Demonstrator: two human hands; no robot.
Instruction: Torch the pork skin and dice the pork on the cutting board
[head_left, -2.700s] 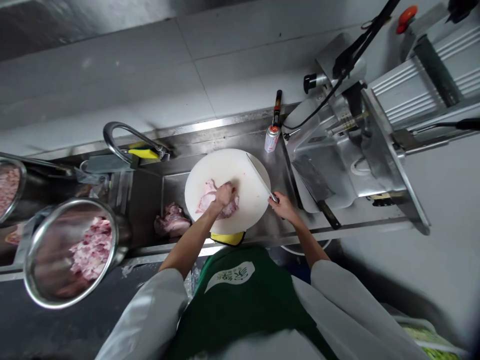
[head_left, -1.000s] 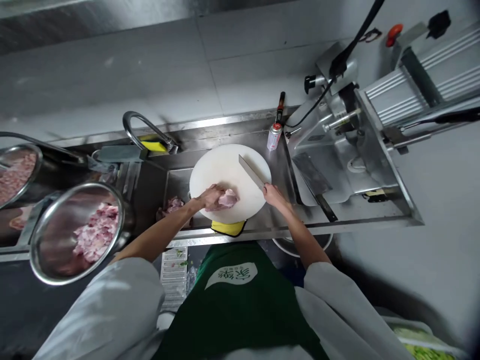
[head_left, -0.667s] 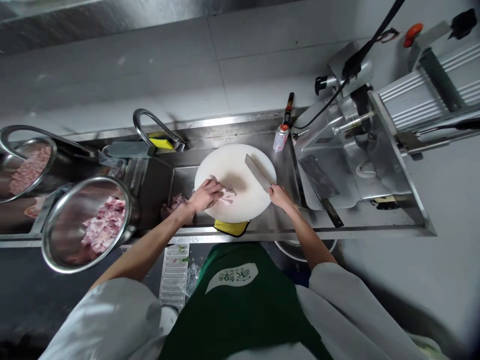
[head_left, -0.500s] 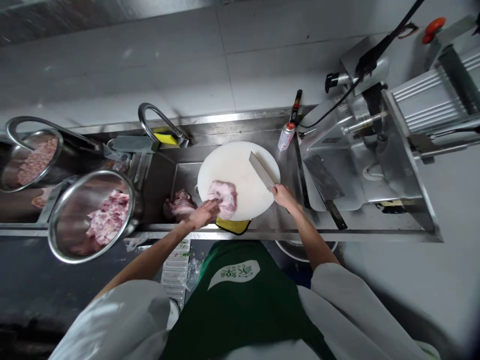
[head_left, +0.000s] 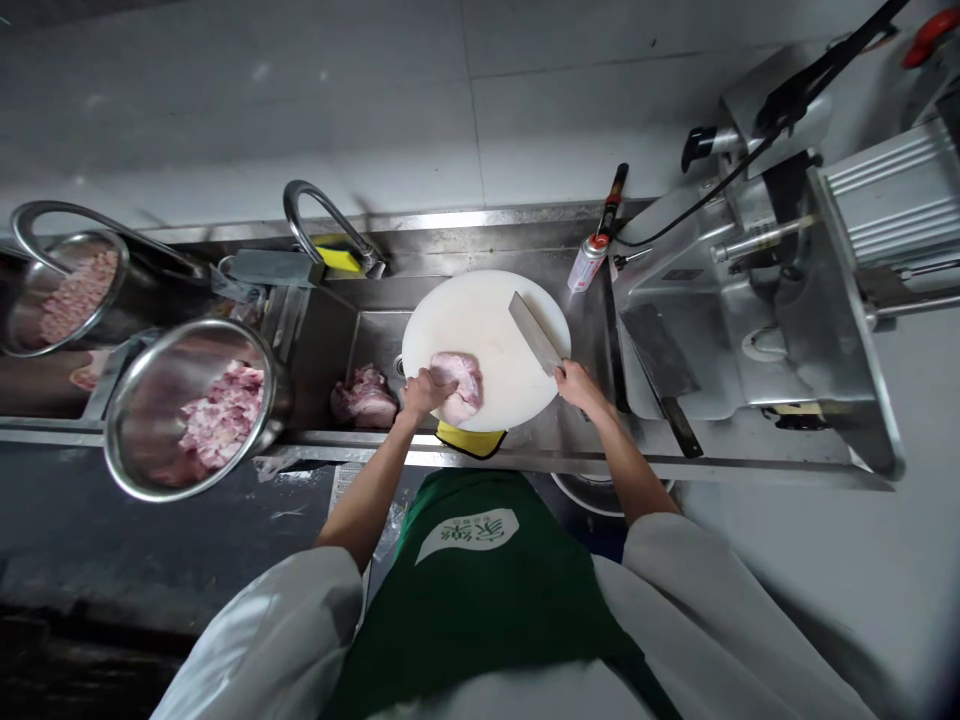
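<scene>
A round white cutting board lies across the steel sink. On its near left part rests a pink slab of raw meat. My left hand grips the left edge of that meat with curled fingers. My right hand is closed round the handle of a cleaver, whose blade lies flat on the right side of the board, pointing away from me. Another lump of raw meat sits in the sink basin just left of the board.
Two steel bowls of chopped meat, one nearer and one farther, stand at the left. A curved tap rises behind the sink. A gas canister and a meat slicer with a second cleaver are at the right.
My left hand carried cut pieces off the board to the left, then brought a fresh slab of meat onto it and now grips its edge. The cleaver stayed resting on the board.
</scene>
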